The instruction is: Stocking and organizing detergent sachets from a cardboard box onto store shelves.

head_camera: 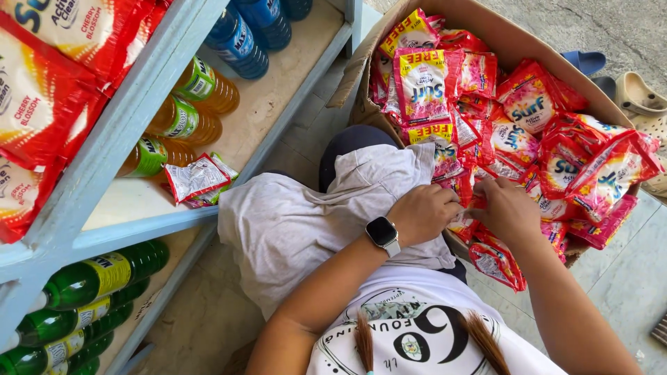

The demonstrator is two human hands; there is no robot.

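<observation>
pink-and-red sachets (528,104), brown carton (514,42), pale blue shelf (132,104), green bottles (90,278)

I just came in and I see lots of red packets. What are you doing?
A person crouches by a cardboard box full of red and pink soap sachets. The left hand and the right hand both pinch sachets at the box's near edge. Beside them, a blue shelf holds orange bottles and green bottles.

A pale blue shelf (132,104) stands at left; amber bottles (184,119) lie near its middle board's front edge, small red-and-white sachets (198,179) beside them; blue bottles (240,43) behind; green bottles (90,278) on the lower board; sandals (639,94) rest on the floor at far right.
</observation>
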